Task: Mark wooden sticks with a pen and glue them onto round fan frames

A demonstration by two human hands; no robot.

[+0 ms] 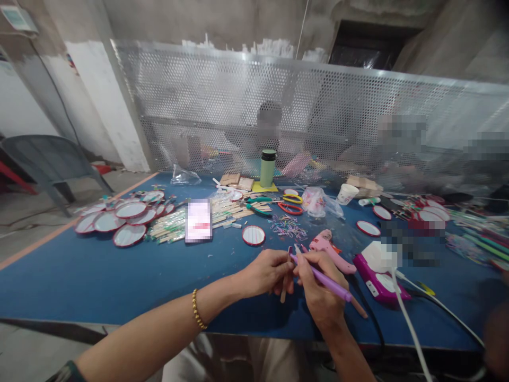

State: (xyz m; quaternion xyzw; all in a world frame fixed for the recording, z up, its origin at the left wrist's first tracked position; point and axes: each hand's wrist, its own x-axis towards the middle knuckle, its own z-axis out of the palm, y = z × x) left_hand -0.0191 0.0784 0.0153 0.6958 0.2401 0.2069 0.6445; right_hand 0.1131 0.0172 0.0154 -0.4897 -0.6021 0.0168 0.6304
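My left hand (pixel 272 273) pinches a thin wooden stick (pixel 283 292), whose lower end points down below the fingers. In my right hand (pixel 324 281) is a long purple pen-like tool (pixel 334 285). Its tip meets the stick's upper end between the two hands; the fingers hide most of that spot. A brown stick (pixel 359 306) pokes out below the right hand; whether it is held, I cannot tell. Just behind the right hand lies a pink glue gun (pixel 336 253). A red-rimmed white disc (pixel 253 235) and a heap of small coloured pieces (pixel 289 227) lie beyond my hands.
A pile of red-rimmed discs (pixel 130 210) sits left, beside bundled sticks (pixel 170 228) and a phone (pixel 199 222). Behind are pliers (pixel 258 207), a green bottle (pixel 268 168) and a paper cup (pixel 347 194). A magenta power strip (pixel 371 286) with cables stands right, before a perforated metal screen (pixel 222 90).
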